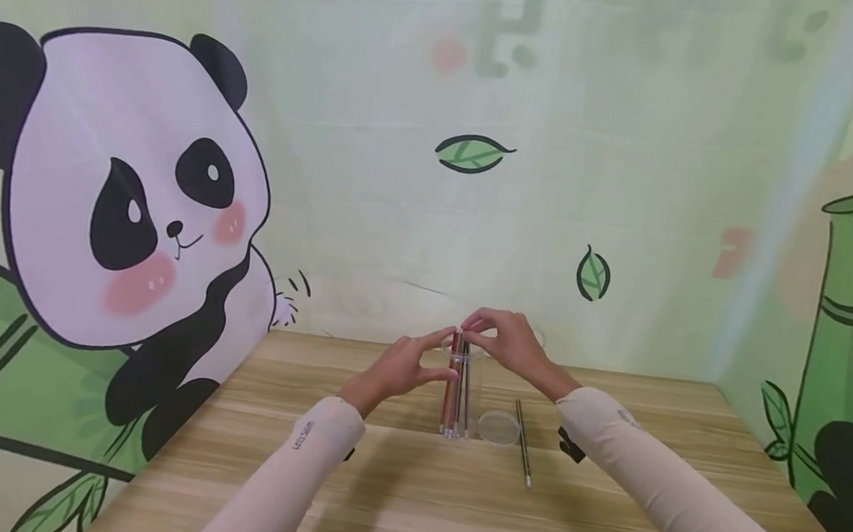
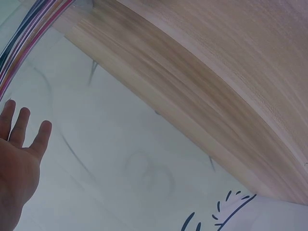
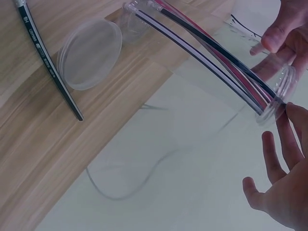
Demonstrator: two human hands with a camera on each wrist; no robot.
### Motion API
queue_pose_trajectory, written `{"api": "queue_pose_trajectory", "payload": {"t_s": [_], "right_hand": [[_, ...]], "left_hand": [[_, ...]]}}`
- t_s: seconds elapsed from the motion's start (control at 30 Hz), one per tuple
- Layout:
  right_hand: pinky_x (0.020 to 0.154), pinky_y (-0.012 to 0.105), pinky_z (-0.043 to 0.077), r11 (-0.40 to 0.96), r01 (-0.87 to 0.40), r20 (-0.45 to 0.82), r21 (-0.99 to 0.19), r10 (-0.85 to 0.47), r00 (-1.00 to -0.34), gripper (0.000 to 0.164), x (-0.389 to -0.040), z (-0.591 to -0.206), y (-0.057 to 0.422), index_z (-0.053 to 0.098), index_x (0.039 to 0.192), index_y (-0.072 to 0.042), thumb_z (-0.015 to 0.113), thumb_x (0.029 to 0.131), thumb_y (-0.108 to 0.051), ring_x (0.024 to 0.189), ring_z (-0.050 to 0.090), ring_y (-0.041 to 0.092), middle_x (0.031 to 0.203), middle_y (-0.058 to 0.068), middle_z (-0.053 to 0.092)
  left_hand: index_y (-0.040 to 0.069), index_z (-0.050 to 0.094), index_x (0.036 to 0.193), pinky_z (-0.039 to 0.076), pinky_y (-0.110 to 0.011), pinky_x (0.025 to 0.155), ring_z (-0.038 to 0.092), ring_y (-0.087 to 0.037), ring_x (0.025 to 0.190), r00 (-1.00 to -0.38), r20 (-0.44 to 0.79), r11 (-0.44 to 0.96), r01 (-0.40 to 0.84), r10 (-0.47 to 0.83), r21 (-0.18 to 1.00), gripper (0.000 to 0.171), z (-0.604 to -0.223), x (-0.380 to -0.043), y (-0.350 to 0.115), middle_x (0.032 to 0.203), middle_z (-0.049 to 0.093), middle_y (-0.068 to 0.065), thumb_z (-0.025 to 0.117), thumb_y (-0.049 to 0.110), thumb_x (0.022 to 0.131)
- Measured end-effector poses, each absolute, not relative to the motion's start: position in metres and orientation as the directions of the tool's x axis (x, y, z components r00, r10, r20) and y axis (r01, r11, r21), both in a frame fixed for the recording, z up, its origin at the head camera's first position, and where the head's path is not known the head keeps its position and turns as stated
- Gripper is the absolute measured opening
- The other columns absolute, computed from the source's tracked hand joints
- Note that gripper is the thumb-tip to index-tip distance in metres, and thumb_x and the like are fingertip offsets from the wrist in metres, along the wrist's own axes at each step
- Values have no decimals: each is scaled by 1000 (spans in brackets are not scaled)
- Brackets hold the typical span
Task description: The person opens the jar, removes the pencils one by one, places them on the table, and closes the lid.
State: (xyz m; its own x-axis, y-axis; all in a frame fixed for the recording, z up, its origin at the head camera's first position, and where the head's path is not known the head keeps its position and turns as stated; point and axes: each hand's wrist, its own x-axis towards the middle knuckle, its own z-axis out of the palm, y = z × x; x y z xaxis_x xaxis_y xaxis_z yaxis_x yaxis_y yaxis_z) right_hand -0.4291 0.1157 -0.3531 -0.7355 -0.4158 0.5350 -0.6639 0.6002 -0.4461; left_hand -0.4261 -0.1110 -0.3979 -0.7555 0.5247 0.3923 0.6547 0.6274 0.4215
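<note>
Dressed in Beige

A smooth, pale beige fabric sleeve (image 1: pixel 290 472) is occupying the lower centre-left, carrying small dark "Let's Slim" lettering (image 1: pixel 304 435). A matching sleeve (image 1: pixel 679 496), faintly marked, is filling the lower right; a black angular block (image 1: pixel 572 446) is showing below its cuff.

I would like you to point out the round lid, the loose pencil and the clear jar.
Round lid (image 3: pixel 92 54), right wrist view: middle of its flat face.
Loose pencil (image 3: pixel 48 64), right wrist view: middle of its shaft.
Clear jar (image 1: pixel 475 397), head view: right side wall.
</note>
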Motion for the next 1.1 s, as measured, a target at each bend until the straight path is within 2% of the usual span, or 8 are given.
{"api": "queue_pose_trajectory", "payload": {"t_s": [0.23, 0.43, 0.73, 1.1], "right_hand": [[93, 52, 58, 604, -674, 568, -426, -401, -719, 13, -426, -335, 119, 76, 108, -5, 77, 96, -11, 102, 75, 31, 105, 11, 79], [92, 52, 58, 610, -677, 587, -412, -390, -709, 12, -422, -319, 121, 76, 107, -7, 77, 96, -12, 102, 74, 31, 104, 11, 79], [90, 51, 59, 619, -678, 605, -398, -378, -700, 14, -419, -304, 126, 76, 108, -7, 76, 97, -15, 104, 74, 31, 105, 11, 79], [95, 50, 57, 621, -685, 622, -380, -376, -686, 16, -413, -286, 130, 76, 109, -6, 77, 96, -15, 104, 74, 30, 105, 11, 79]], "left_hand": [[16, 42, 160, 46, -49, 111, 60, -31, 132, -747, 398, 614, 664, 532, 427, 79, -398, -427, -112, 146, 59, -14, 79, 34, 93], [19, 40, 161, 45, -50, 112, 59, -32, 133, -758, 383, 618, 652, 528, 439, 80, -397, -428, -113, 148, 57, -17, 79, 36, 93], [23, 39, 162, 44, -51, 113, 56, -31, 137, -786, 351, 635, 618, 509, 463, 81, -396, -427, -113, 149, 57, -12, 78, 39, 93], [22, 39, 162, 44, -52, 113, 57, -32, 136, -780, 355, 629, 625, 515, 461, 80, -397, -428, -110, 149, 57, -15, 78, 39, 94]]}}
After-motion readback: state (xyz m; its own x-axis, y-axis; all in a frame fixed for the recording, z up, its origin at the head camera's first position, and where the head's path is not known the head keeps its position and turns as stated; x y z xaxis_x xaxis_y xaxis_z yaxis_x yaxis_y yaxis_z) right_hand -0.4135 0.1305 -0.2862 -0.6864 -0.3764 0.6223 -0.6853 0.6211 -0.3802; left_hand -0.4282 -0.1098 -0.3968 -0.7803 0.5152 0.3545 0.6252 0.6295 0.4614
